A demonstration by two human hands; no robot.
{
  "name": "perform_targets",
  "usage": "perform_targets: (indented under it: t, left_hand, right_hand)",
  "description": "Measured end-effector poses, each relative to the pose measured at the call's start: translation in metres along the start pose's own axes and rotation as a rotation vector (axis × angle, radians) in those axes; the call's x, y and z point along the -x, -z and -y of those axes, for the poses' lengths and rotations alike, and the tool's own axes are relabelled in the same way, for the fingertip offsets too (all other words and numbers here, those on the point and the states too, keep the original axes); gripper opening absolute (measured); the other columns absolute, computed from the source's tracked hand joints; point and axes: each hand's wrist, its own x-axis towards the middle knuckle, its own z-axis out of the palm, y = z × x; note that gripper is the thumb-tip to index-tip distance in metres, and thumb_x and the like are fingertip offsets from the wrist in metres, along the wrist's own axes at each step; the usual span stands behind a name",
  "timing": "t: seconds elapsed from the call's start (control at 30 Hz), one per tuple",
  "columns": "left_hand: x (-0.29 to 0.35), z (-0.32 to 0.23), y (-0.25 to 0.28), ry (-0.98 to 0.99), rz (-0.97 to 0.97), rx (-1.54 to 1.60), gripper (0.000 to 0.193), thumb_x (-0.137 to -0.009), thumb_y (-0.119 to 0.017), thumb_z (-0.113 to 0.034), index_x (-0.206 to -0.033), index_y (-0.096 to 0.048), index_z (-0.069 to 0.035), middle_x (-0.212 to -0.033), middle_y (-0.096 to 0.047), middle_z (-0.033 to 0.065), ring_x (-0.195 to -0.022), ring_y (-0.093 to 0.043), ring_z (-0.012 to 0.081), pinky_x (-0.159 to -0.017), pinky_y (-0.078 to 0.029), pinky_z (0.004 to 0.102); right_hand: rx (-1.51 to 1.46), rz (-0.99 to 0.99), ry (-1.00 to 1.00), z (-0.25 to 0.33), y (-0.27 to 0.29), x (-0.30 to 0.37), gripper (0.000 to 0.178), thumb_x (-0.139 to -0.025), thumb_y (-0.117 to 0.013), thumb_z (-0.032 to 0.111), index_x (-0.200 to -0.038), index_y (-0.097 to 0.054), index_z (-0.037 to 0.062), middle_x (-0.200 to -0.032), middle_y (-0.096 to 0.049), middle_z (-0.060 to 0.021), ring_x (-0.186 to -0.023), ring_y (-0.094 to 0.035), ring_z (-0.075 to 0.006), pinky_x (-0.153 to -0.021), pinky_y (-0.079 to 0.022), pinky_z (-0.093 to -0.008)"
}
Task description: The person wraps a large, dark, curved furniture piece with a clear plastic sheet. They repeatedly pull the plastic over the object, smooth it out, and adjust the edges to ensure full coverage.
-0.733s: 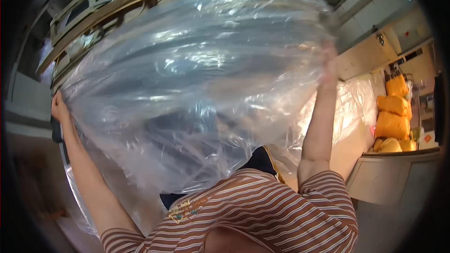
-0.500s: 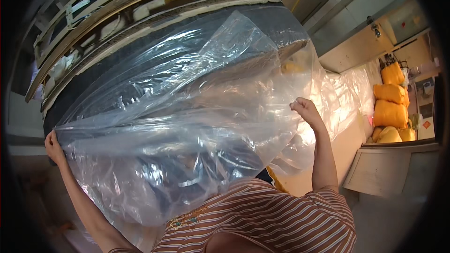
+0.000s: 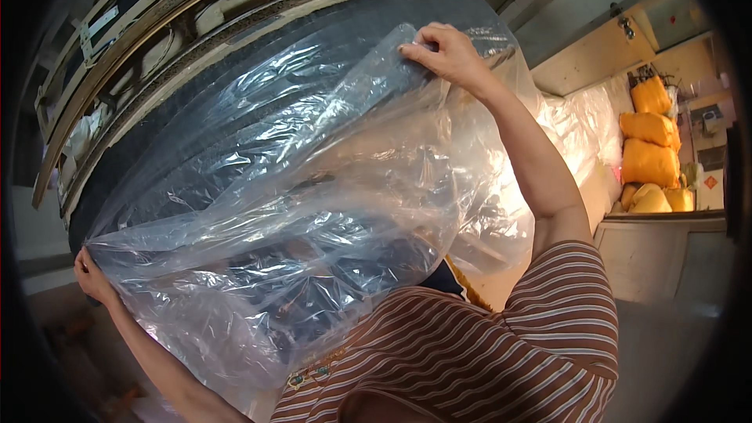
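A large sheet of clear plastic film [image 3: 352,180] spreads wrinkled in front of me, with several long folds running from the left toward the far right. My left hand [image 3: 94,278] pinches the film's gathered left end between thumb and fingers. Up at the far right part of the sheet, my right hand [image 3: 450,55] is closed on a folded edge of the film, its arm stretched forward. The near side of the film hangs against my striped shirt. Dark material [image 3: 102,180] lies beneath the sheet.
A long wooden and metal frame [image 3: 133,43] runs along the far side. Shiny plastic film [image 3: 580,121] lies beyond my right arm. Several orange bundles [image 3: 650,160] are stacked at the right, near a pale cabinet [image 3: 650,266].
My right hand has moved forward and left, from the sheet's right side to its far folded edge. My left hand still pinches the left end, now slightly nearer to me.
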Motion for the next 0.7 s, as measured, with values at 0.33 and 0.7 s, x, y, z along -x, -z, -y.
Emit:
perform_targets:
  t: [0.33,0.7]
  left_hand:
    - [-0.002,0.006,0.003,-0.027,0.035,0.067,0.035,-0.094,-0.055,-0.036,-0.106,-0.066,-0.005,-0.099,-0.064,0.0105,-0.09,-0.06,0.0219,-0.083,-0.044,0.0312]
    - [-0.003,0.012,0.006,-0.035,0.039,0.043,0.034,-0.093,-0.057,-0.034,-0.102,-0.065,-0.002,-0.094,-0.063,0.0092,-0.085,-0.058,0.0199,-0.08,-0.043,0.0306]
  right_hand:
    - [-0.097,-0.026,-0.146,-0.037,0.013,-0.01,0.025,-0.078,-0.067,0.024,-0.096,-0.061,0.0068,-0.067,-0.058,-0.0044,-0.066,-0.057,-0.0154,-0.064,-0.045,-0.0302]
    - [0.213,-0.181,-0.199,-0.042,-0.008,-0.063,0.049,-0.074,-0.07,0.048,-0.098,-0.061,0.0061,-0.09,-0.061,-0.0062,-0.085,-0.059,-0.0201,-0.077,-0.045,-0.0319]
